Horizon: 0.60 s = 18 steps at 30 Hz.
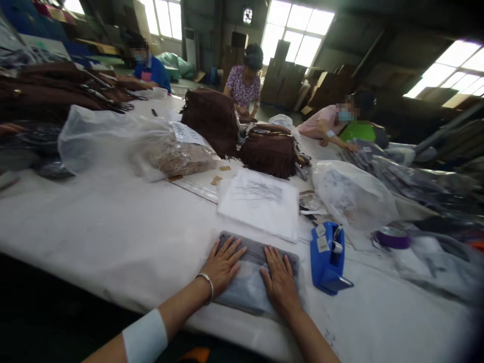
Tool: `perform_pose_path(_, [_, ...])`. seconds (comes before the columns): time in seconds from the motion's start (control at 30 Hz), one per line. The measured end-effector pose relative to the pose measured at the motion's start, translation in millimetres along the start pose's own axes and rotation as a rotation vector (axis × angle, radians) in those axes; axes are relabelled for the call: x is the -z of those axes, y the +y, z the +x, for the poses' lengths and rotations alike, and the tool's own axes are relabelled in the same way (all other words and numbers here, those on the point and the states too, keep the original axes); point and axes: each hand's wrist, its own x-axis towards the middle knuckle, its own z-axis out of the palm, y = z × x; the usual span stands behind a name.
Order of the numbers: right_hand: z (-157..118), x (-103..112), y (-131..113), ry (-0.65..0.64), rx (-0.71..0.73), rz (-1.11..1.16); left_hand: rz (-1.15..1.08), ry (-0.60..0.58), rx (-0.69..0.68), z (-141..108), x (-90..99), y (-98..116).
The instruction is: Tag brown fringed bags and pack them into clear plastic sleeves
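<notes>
A flat grey item in a clear plastic bag (245,285) lies near the front edge of the white table; what the folded item is, I cannot tell. My left hand (224,262) rests flat on its left part, fingers spread, with a bracelet at the wrist. On its right part lies my right hand (280,282), also flat with fingers apart. Just right of the bag stands a blue tape dispenser (321,259). Behind the bag is a stack of white plastic sheets or bags (260,212).
Dark brown fringed goods (268,151) stand at mid-table. A clear bag with tan contents (181,154) lies to their left. A purple tape roll (393,238) and plastic-wrapped pieces (412,176) lie at right. Several co-workers, one in a purple patterned top (242,83), are around the table.
</notes>
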Motion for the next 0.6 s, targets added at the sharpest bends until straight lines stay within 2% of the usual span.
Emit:
perform_pose_path(0.23, [9, 8, -9, 0.008, -0.037, 0.127, 0.045, 0.044, -0.023, 7, -5.1, -9])
perform_pose_path(0.33, [5, 14, -9, 0.036, -0.078, 0.182, 0.037, 0.076, 0.025, 3, -6.4, -19])
perform_pose_path(0.43, [-9, 14, 0, 0.179, -0.258, 0.200, 0.030, 0.238, 0.211, -10, -14.0, -44])
perform_pose_path(0.5, [-22, 13, 8, 0.282, -0.436, 0.288, -0.079, 0.272, 0.273, -19, -21.9, -64])
perform_pose_path(0.6, [-36, 19, 16, 0.345, -0.683, 0.699, -0.185, 0.260, 0.309, -29, -30.6, -83])
